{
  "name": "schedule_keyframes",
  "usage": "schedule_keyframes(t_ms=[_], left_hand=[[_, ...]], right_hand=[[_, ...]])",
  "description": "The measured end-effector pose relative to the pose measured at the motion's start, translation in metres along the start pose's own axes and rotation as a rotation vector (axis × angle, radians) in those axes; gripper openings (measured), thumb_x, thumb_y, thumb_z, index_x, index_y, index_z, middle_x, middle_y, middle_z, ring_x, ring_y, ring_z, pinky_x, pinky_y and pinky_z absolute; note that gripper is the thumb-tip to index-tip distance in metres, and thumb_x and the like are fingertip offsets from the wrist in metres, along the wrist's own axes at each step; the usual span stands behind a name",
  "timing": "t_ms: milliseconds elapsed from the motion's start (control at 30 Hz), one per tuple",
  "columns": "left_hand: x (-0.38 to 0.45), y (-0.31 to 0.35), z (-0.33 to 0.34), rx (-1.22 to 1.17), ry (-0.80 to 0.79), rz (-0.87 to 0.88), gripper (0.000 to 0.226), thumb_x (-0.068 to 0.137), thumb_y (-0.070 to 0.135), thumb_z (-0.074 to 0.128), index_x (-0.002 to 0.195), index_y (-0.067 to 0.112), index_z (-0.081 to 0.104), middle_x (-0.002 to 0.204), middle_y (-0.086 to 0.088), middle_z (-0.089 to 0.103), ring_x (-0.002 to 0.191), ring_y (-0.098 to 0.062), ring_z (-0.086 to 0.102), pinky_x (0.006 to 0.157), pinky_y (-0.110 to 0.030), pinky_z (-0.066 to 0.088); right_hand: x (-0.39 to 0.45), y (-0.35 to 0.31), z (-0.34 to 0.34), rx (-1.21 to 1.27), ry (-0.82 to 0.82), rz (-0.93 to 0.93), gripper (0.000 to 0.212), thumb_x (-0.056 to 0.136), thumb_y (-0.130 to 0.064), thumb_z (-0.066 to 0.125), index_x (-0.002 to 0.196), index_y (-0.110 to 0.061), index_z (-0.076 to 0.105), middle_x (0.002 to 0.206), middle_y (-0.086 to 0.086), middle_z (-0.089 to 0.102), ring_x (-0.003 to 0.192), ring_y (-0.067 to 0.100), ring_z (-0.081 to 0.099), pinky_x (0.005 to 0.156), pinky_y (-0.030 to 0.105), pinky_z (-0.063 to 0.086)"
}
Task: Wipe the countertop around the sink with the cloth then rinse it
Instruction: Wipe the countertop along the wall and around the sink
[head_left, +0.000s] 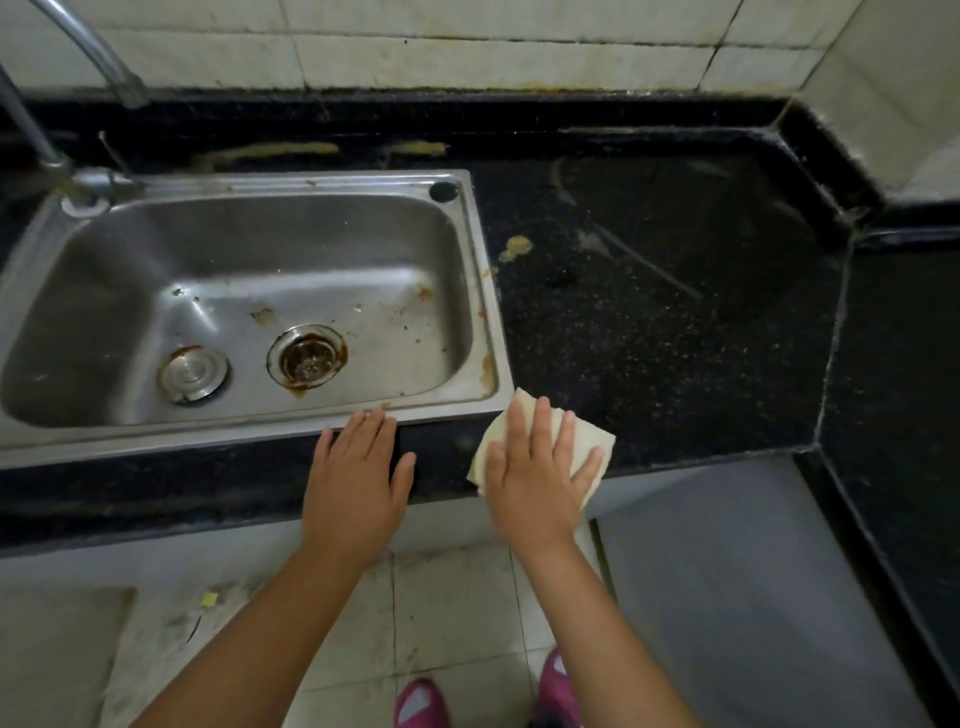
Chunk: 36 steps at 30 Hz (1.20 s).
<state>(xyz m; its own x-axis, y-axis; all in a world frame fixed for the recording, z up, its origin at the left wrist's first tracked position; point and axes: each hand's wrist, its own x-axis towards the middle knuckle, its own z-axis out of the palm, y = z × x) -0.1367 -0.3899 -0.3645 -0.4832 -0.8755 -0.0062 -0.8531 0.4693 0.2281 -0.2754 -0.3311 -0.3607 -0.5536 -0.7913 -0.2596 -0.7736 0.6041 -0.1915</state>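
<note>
A pale cream cloth lies on the black speckled countertop, at the front edge just right of the steel sink. My right hand lies flat on the cloth with fingers spread and straight, pressing it down. My left hand rests flat on the counter's front strip, its fingertips touching the sink's front rim. A yellowish stain sits on the counter beside the sink's right rim.
A curved metal faucet rises at the sink's back left corner. A drain strainer and a loose plug lie in the basin. Tiled wall runs behind; the counter turns forward at the right. Tiled floor and pink shoes lie below.
</note>
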Motion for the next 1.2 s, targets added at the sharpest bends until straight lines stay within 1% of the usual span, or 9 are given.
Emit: schedule_keyframes(t_ms=[100, 167, 400, 600, 700, 800, 900, 1133, 1200], left_hand=[[0.0, -0.002, -0.004, -0.006, -0.029, 0.016, 0.053, 0.084, 0.033, 0.033, 0.104, -0.003, 0.066, 0.109, -0.02, 0.066, 0.102, -0.035, 0.063, 0.087, -0.056, 0.044], [0.0, -0.004, -0.005, -0.006, -0.053, 0.013, 0.051, 0.084, 0.034, 0.036, 0.106, -0.002, 0.066, 0.111, -0.019, 0.065, 0.105, -0.033, 0.062, 0.089, -0.056, 0.043], [0.006, 0.013, -0.027, 0.091, -0.12, -0.051, 0.046, 0.096, 0.043, 0.03, 0.136, 0.02, 0.039, 0.145, 0.002, 0.035, 0.134, -0.014, 0.029, 0.113, -0.044, 0.007], [0.031, 0.053, -0.024, 0.061, -0.114, -0.042, 0.043, 0.09, 0.035, 0.051, 0.129, 0.015, 0.052, 0.141, -0.012, 0.042, 0.135, -0.033, 0.028, 0.11, -0.052, 0.013], [0.051, 0.078, -0.012, 0.007, -0.083, 0.022, 0.042, 0.069, 0.022, 0.078, 0.107, 0.007, 0.067, 0.119, -0.022, 0.06, 0.114, -0.047, 0.051, 0.09, -0.063, 0.038], [0.065, 0.1, -0.003, 0.005, -0.053, 0.036, 0.033, 0.077, 0.027, 0.063, 0.103, 0.005, 0.068, 0.112, -0.022, 0.064, 0.105, -0.046, 0.058, 0.079, -0.062, 0.045], [0.082, 0.114, 0.006, 0.033, -0.106, 0.032, 0.049, 0.08, 0.033, 0.036, 0.105, 0.005, 0.068, 0.113, -0.021, 0.064, 0.104, -0.042, 0.06, 0.077, -0.058, 0.048], [0.115, 0.151, 0.018, -0.024, -0.021, -0.041, 0.048, 0.079, 0.027, 0.033, 0.104, 0.003, 0.067, 0.113, -0.02, 0.063, 0.108, -0.041, 0.057, 0.083, -0.054, 0.046], [0.125, 0.163, 0.023, -0.058, 0.006, -0.052, 0.049, 0.08, 0.027, 0.034, 0.106, 0.001, 0.066, 0.114, -0.021, 0.063, 0.109, -0.042, 0.057, 0.085, -0.055, 0.044]], right_hand=[[0.002, 0.022, 0.003, -0.03, -0.041, -0.113, 0.08, 0.076, -0.056, -0.021, 0.148, -0.034, 0.006, 0.158, -0.004, 0.002, 0.145, 0.022, -0.001, 0.113, 0.054, -0.003], [0.001, 0.043, -0.001, -0.028, -0.046, -0.083, 0.085, 0.066, -0.056, -0.026, 0.146, -0.039, -0.005, 0.157, -0.01, -0.009, 0.144, 0.016, -0.012, 0.113, 0.05, -0.011], [0.027, 0.124, -0.049, 0.015, -0.057, 0.214, 0.05, 0.099, -0.043, 0.015, 0.146, -0.038, -0.002, 0.157, -0.01, -0.007, 0.145, 0.019, -0.009, 0.114, 0.053, -0.004], [0.045, 0.142, -0.06, -0.069, -0.103, 0.14, 0.053, 0.097, -0.047, 0.008, 0.147, -0.034, -0.004, 0.157, -0.006, -0.011, 0.144, 0.024, -0.014, 0.112, 0.054, -0.007], [0.055, 0.148, -0.06, -0.13, -0.121, 0.003, 0.089, 0.064, -0.064, -0.025, 0.147, -0.034, -0.008, 0.156, -0.007, -0.015, 0.143, 0.024, -0.018, 0.112, 0.054, -0.009], [0.081, 0.145, -0.066, -0.198, -0.174, -0.229, 0.117, 0.04, -0.071, -0.047, 0.145, -0.036, -0.011, 0.155, -0.009, -0.017, 0.143, 0.024, -0.02, 0.112, 0.053, -0.01], [0.115, 0.129, -0.073, -0.177, -0.231, -0.437, 0.098, 0.058, -0.071, -0.028, 0.146, -0.039, -0.003, 0.156, -0.01, -0.014, 0.143, 0.023, -0.02, 0.111, 0.052, -0.013], [0.189, 0.134, -0.089, -0.146, -0.227, -0.538, 0.058, 0.09, -0.054, 0.006, 0.146, -0.039, 0.01, 0.157, -0.01, -0.005, 0.144, 0.02, -0.014, 0.112, 0.05, -0.014], [0.188, 0.145, -0.087, -0.173, -0.163, -0.582, 0.064, 0.087, -0.054, -0.004, 0.146, -0.037, 0.016, 0.158, -0.007, 0.005, 0.145, 0.023, -0.002, 0.113, 0.048, -0.009]])
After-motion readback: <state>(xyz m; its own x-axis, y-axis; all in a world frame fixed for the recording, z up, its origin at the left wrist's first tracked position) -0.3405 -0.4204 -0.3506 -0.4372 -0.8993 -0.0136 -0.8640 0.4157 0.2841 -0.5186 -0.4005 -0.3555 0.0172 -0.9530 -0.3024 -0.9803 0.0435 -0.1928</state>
